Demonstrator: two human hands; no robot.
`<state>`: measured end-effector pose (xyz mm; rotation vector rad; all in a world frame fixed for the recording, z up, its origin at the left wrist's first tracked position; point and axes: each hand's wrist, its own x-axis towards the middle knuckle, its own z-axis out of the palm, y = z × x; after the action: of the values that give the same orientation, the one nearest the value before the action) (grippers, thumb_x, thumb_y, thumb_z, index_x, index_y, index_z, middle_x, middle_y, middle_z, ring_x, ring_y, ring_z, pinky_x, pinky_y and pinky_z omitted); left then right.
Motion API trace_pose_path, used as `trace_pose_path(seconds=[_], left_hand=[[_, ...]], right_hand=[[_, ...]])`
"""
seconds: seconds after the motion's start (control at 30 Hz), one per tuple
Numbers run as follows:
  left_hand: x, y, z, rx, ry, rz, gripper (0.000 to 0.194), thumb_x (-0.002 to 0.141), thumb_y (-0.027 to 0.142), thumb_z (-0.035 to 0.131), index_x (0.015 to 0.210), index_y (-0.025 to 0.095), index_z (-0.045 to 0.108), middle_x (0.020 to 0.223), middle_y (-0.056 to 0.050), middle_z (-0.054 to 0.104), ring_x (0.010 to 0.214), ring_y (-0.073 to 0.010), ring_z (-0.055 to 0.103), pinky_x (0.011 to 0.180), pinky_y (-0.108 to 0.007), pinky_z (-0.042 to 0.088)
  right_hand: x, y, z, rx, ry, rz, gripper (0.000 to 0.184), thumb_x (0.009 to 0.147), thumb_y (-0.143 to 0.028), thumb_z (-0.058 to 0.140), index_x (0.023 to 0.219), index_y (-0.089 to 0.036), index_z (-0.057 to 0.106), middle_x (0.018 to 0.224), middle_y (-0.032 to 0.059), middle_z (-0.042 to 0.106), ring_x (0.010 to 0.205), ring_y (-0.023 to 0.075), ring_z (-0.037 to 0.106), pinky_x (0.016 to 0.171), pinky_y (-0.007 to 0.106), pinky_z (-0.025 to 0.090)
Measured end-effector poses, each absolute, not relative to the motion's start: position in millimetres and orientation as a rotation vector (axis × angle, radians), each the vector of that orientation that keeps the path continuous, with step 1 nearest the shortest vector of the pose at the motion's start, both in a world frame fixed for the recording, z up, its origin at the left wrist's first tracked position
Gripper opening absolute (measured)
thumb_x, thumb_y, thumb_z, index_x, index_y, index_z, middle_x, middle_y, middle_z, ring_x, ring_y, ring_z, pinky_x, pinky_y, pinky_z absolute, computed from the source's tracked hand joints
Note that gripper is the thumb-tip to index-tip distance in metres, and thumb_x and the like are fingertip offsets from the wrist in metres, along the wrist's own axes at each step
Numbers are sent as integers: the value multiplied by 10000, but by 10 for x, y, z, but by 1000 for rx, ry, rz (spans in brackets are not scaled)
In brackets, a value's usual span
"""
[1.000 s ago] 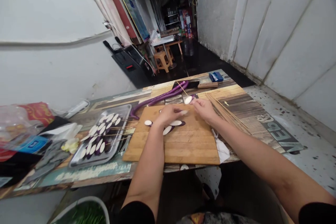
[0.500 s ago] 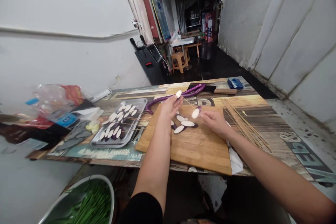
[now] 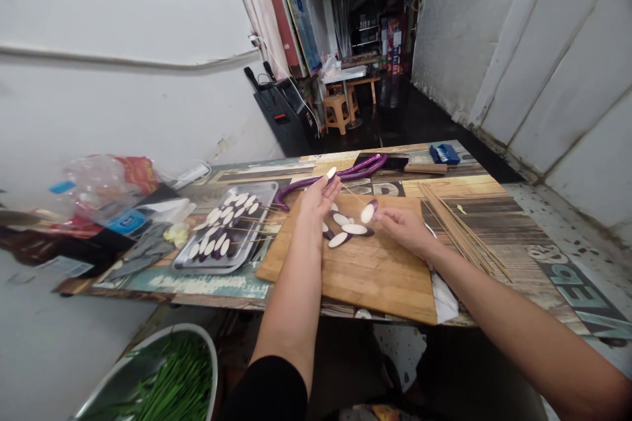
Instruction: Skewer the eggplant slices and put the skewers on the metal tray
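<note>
My left hand pinches an eggplant slice at its fingertips, raised over the far edge of the wooden cutting board. My right hand grips a thin bamboo skewer with another slice threaded on it; the skewer points toward the left hand's slice. Three loose slices lie on the board between my hands.
A metal tray of skewered eggplant slices stands left of the board. Whole purple eggplants lie behind it, loose skewers to the right. A knife and blue object lie at the far edge. A bowl of greens stands below left.
My hands moved apart: the left lifted a slice off the board, and the right drew the skewer with its slice back. The view shifted right.
</note>
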<state>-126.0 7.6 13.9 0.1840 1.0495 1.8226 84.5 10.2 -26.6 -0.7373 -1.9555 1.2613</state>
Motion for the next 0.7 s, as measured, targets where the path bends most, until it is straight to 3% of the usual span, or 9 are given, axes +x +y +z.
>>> trace_pose_path(seconds=[0.3, 0.7], left_hand=[[-1261, 87, 101, 273, 1090, 1839, 81, 827, 51, 533, 803, 86, 601, 823, -117, 692, 884, -198, 673, 854, -346, 518], [-1265, 65, 101, 391, 1102, 1849, 79, 819, 29, 541, 791, 94, 577, 754, -70, 686, 792, -191, 690, 870, -400, 510]], right_hand=[[845, 88, -259, -689, -1988, 1283, 358, 828, -416, 467, 863, -132, 682, 797, 43, 642, 756, 194, 576, 698, 281, 438], [867, 81, -203, -731, -2036, 1239, 326, 838, -370, 458, 899, -148, 689, 838, 45, 651, 822, 220, 585, 735, 295, 444]])
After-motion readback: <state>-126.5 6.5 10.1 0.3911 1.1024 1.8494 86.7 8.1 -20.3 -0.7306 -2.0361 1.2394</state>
